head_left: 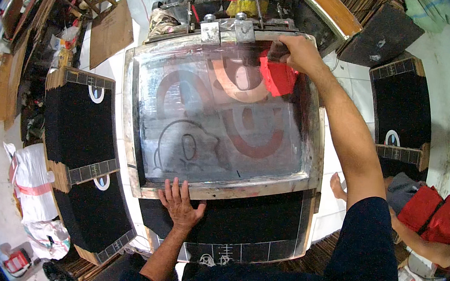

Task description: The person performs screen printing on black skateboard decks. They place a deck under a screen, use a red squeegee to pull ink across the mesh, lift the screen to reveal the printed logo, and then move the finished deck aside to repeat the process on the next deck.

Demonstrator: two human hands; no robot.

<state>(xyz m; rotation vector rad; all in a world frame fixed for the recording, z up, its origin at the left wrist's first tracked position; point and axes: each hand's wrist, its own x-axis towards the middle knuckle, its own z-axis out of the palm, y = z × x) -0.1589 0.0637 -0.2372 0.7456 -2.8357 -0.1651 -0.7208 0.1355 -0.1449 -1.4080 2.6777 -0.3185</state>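
A screen-printing frame (140, 147) with a metal rim and translucent mesh lies flat before me over a black-covered board (248, 225). Round, curved shapes in orange and red show through the mesh. My left hand (179, 203) presses flat, fingers spread, on the frame's near edge. My right hand (295, 52) reaches to the far right corner of the mesh and grips a red rag (278, 77) that rests on the mesh.
Black boards (78, 122) with small round prints stand at my left, and another one (402, 112) at the right. A clamp and hinge (224, 28) hold the frame's far edge. A person in red (434, 222) sits at the lower right. White sacks (34, 184) lie lower left.
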